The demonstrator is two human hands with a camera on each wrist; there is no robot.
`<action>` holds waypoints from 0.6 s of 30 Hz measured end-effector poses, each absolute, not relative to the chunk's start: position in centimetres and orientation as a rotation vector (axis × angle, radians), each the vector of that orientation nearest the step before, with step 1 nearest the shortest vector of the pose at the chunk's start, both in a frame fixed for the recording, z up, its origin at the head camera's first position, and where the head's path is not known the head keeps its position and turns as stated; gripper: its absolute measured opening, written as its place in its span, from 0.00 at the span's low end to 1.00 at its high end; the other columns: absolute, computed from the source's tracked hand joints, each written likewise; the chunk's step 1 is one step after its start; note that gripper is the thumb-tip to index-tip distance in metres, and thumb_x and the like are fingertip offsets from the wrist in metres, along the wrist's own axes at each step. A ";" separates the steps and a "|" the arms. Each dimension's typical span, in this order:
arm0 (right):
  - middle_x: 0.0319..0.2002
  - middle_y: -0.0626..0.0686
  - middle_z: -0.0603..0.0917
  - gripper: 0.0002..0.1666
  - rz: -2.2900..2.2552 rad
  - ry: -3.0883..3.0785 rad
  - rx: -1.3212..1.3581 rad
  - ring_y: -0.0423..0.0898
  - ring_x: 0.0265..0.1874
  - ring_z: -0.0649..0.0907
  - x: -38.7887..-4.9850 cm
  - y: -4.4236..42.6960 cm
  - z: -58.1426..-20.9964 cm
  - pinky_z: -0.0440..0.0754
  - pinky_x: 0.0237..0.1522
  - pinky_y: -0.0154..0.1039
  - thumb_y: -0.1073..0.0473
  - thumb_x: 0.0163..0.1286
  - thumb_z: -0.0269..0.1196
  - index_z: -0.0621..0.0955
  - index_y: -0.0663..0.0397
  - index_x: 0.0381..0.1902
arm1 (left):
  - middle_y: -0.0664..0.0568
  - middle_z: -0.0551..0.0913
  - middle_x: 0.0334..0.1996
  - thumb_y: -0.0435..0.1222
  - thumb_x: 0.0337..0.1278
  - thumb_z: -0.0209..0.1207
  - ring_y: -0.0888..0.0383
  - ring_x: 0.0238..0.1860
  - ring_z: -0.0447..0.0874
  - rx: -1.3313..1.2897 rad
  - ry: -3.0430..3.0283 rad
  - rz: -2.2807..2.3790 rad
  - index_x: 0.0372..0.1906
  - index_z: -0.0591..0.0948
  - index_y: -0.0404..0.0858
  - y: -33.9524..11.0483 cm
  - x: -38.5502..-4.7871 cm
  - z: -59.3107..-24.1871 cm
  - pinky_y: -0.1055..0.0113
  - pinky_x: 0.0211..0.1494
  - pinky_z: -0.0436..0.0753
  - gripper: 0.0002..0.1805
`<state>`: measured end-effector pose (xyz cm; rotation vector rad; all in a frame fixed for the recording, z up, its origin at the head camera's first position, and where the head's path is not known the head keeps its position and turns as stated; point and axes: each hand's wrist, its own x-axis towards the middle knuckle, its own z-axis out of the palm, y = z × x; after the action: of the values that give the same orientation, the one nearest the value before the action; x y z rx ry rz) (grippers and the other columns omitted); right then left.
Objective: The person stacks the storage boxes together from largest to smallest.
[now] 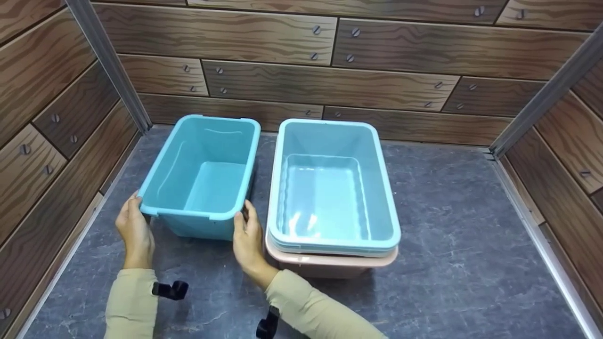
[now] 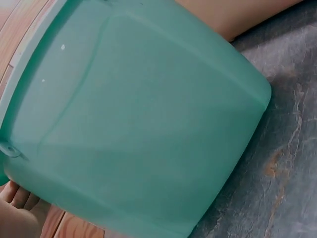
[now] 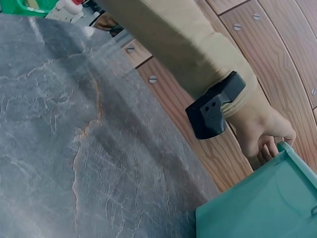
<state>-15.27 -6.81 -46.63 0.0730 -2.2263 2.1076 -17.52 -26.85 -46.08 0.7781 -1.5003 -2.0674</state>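
Note:
An empty turquoise plastic bin [image 1: 202, 229] stands at the left, its open top facing up. At its near left corner my left hand [image 1: 135, 233] grips the rim, with the fingers partly hidden. My right hand [image 1: 248, 238] holds the near right corner, the thumb against the rim and the fingers along the side. The bin's wall [image 2: 148, 114] fills most of the left wrist view. In the right wrist view, the left hand [image 3: 262, 131] curls over the bin's corner [image 3: 262, 203]. Whether the whole base touches the floor I cannot tell.
Right beside the right hand is a stack: a light blue bin [image 1: 330, 202] nested in a pink bin [image 1: 325, 270]. Wood-patterned panels [image 1: 282, 42] wall the dark grey marbled surface [image 1: 452, 245] at the back and both sides. A green container [image 3: 29, 7] shows beyond the edge.

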 end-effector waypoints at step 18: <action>0.62 0.70 0.73 0.26 2.185 -2.199 0.048 0.62 0.64 0.74 -14.3 -6.4 -46.1 0.76 0.65 0.51 0.62 0.76 0.46 0.63 0.72 0.67 | 0.68 0.79 0.35 0.39 0.66 0.46 0.70 0.43 0.77 0.851 -1.549 -2.001 0.49 0.79 0.41 -26.9 -16.7 -45.9 0.82 0.44 0.78 0.15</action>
<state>-14.30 -6.45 -46.11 0.0478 -2.1992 2.1846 -16.66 -26.92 -45.90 0.8510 -1.5489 -2.0009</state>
